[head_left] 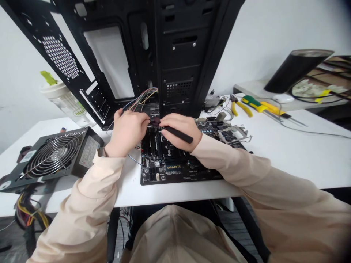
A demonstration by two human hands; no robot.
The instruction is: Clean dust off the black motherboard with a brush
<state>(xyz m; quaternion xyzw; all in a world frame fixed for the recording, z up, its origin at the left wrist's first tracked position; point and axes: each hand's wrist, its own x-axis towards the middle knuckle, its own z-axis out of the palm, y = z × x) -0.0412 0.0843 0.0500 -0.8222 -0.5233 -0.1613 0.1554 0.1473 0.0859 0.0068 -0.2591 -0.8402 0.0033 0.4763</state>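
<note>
On the white counter (274,153) stood a black case (179,54); the motherboard (181,173) lay flat before it, likely for easy reach; the right hand (185,128) had a closed grip around a black-handled tool (179,135); the left hand (127,129), grip unclear, met a small dark piece (155,121), perhaps steadying it.

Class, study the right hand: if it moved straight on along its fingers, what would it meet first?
The right hand would probably meet the small dark piece at its fingertips, then the left hand; depth is unclear there.
</note>
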